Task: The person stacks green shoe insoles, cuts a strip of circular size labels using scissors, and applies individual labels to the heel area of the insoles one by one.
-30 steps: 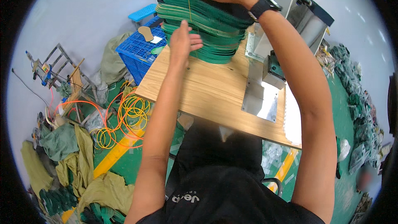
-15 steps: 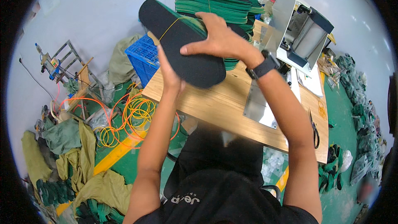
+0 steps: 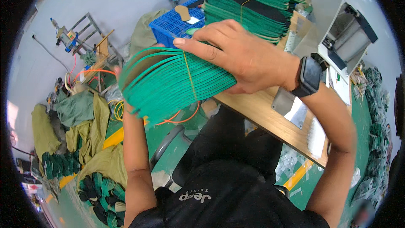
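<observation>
A thick bundle of green-edged insoles [image 3: 168,82] is held up before me, tied round its middle with a thin yellow band [image 3: 188,75]. Its layers fan apart toward the left end. My right hand [image 3: 242,55] grips the right end, the thumb lying along the top edge, and a dark watch is on that wrist. My left hand [image 3: 118,72] supports the left end; most of its fingers are hidden behind the insoles and the rest is blurred. Beyond the bundle, tall stacks of similar banded insoles [image 3: 247,14] stand on the wooden table [image 3: 249,107].
A blue plastic crate [image 3: 162,27] with a tan insole-shaped piece [image 3: 182,13] on it stands behind the bundle. A press with a cylinder [image 3: 348,38] and a metal plate [image 3: 291,105] are at the right. Sacks [image 3: 82,135] and an orange hose [image 3: 179,118] lie at the left.
The bundle has turned from its black flat face to its green layered edges and come lower and nearer. My view and body have swung left, away from the table.
</observation>
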Demonstrator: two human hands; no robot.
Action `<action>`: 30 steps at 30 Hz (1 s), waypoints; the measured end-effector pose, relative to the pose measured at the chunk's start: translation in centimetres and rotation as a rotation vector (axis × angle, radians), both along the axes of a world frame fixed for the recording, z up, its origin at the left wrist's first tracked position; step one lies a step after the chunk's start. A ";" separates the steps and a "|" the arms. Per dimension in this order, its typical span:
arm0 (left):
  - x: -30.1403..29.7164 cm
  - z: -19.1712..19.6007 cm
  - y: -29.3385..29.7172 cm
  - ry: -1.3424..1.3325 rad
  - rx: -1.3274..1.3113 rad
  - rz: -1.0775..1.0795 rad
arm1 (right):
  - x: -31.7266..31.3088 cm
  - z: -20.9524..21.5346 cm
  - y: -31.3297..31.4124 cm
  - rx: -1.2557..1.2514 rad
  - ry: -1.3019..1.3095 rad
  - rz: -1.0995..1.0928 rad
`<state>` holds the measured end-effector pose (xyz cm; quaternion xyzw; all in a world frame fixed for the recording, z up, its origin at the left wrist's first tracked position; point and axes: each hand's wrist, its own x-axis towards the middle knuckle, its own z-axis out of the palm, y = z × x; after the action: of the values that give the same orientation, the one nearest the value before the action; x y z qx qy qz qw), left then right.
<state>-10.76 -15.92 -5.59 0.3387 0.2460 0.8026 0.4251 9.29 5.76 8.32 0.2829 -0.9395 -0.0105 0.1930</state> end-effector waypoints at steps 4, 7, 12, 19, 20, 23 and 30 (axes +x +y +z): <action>1.2 -0.8 -2.9 0.415 -0.229 0.205 | -3.3 0.2 1.6 0.125 0.034 0.111; 4.1 -0.3 -1.3 0.514 -0.371 0.241 | -4.3 -1.6 3.0 0.228 0.234 -0.130; 5.4 -1.8 2.7 0.595 -0.596 0.317 | 0.2 -14.0 -0.4 -0.791 0.135 -0.543; 5.9 -2.2 5.7 0.619 -0.626 0.568 | -0.9 -14.9 -4.4 -0.939 -0.016 -0.587; 5.8 -2.5 5.9 0.686 -0.645 0.617 | -1.3 -15.5 -4.3 -0.866 0.046 -0.628; 5.2 -3.0 5.8 0.645 -0.608 0.608 | -1.9 -16.7 -3.7 -0.945 -0.009 -0.690; 5.2 -2.8 5.4 0.637 -0.644 0.597 | -2.1 -18.3 -2.5 -1.111 -0.102 -0.622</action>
<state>-5.56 -10.53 -8.40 0.3333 0.6817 0.6300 0.1654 7.20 3.28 -10.01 -0.1450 -0.8510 0.4361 0.2541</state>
